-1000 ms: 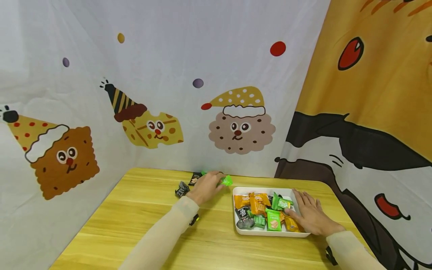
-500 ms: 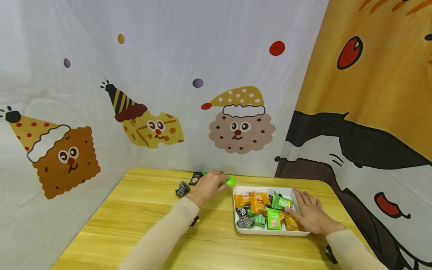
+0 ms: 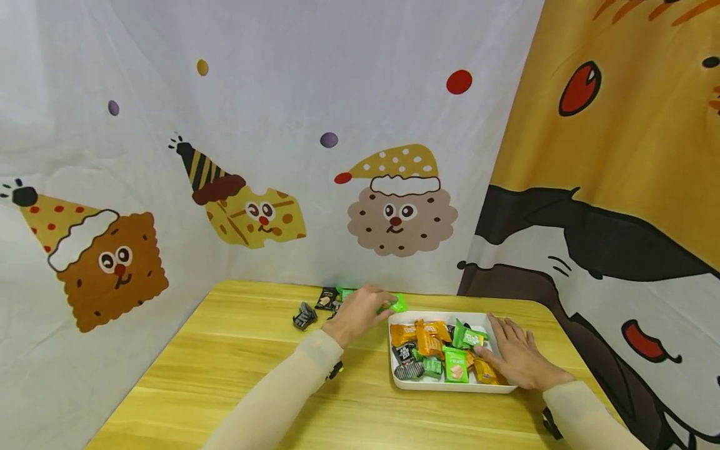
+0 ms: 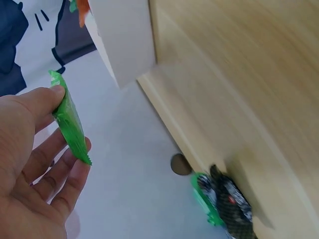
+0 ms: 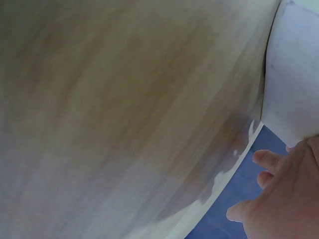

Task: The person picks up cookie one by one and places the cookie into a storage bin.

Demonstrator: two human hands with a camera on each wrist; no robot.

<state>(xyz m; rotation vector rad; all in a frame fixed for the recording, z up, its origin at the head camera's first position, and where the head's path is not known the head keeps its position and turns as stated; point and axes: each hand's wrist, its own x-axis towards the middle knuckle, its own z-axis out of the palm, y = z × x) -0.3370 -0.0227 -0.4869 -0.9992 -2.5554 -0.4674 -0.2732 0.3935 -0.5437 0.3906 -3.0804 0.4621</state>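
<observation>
My left hand (image 3: 362,314) pinches a small green snack packet (image 4: 70,119) between thumb and fingers, above the table near the far left corner of a white tray (image 3: 450,388). In the head view only the end of that packet shows past the fingers. My right hand (image 3: 520,357) rests over the tray's right rim with its fingers extended. Inside the tray lie several wrapped snacks, among them an orange packet (image 3: 430,344), a green packet (image 3: 456,365) and a black packet (image 3: 409,370).
Left of my left hand, near the table's back edge, lie a crumpled black packet (image 3: 304,316), a flat black packet (image 3: 326,299) and a green packet (image 3: 345,292), partly hidden. A white cartoon-printed cloth (image 3: 270,94) hangs behind the wooden table (image 3: 214,356).
My left hand has moved right toward the tray with the green packet, uncovering more of the packets behind it. My right hand has stayed at the tray's edge.
</observation>
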